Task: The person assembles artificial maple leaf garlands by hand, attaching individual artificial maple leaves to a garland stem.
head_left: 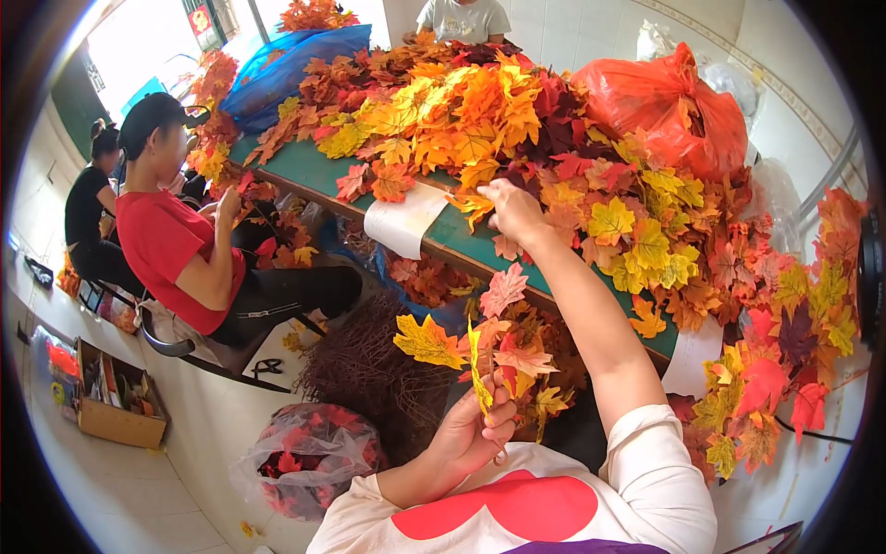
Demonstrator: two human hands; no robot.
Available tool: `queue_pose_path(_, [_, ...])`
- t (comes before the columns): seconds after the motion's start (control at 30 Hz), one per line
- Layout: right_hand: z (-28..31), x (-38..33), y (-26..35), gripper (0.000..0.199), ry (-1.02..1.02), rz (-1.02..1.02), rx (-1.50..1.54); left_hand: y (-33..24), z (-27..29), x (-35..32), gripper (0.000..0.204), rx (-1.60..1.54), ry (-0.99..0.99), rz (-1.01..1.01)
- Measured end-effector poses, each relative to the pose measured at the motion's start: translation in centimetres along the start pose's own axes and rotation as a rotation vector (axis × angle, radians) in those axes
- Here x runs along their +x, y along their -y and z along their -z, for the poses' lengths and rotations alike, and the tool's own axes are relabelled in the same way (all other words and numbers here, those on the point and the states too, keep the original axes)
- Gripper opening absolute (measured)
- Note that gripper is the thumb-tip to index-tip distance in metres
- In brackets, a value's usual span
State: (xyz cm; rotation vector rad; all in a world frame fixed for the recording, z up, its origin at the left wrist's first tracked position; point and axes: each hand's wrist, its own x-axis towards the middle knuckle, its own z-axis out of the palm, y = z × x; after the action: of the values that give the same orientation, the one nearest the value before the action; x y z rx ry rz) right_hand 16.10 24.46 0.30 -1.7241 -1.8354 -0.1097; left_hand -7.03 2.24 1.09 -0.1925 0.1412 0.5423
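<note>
My left hand (471,427) is closed low in front of me around a sprig of artificial maple leaves (519,355). Yellow leaves and pink-red ones fan out above its fingers. My right arm stretches forward over the table edge, and my right hand (515,212) pinches an orange maple leaf (472,205) at the near side of the pile. Behind that hand rises a heap of loose orange and yellow leaves (461,115). Yellow-green leaves (641,242) lie to its right, with dark red ones between the heaps.
The green table (314,171) carries a white paper sheet (403,220), a red plastic bag (660,102) and a blue bag (286,74). Brown twigs (374,355), a clear bag of red leaves (318,452) and a cardboard box (115,392) are on the floor. Other people sit left and across.
</note>
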Motion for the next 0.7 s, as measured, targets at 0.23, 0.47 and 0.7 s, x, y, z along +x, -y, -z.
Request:
queue_pose_path(0.23, [-1.8, 2.7, -0.1, 0.015, 0.080, -0.016, -0.125, -0.2, 0.6, 0.0, 0.014, 0.005, 0.012, 0.027])
queue_pose_path(0.47, [5.4, 7.4, -2.0, 0.016, -0.463, -0.300, 0.645, -0.2, 0.9, -0.1, 0.015, 0.010, 0.029, 0.032])
queue_pose_path(0.7, [8.2, 0.4, -5.1, 0.028, 0.010, -0.597, 0.898, -0.1, 1.1, 0.7, 0.015, -0.004, 0.066, 0.061])
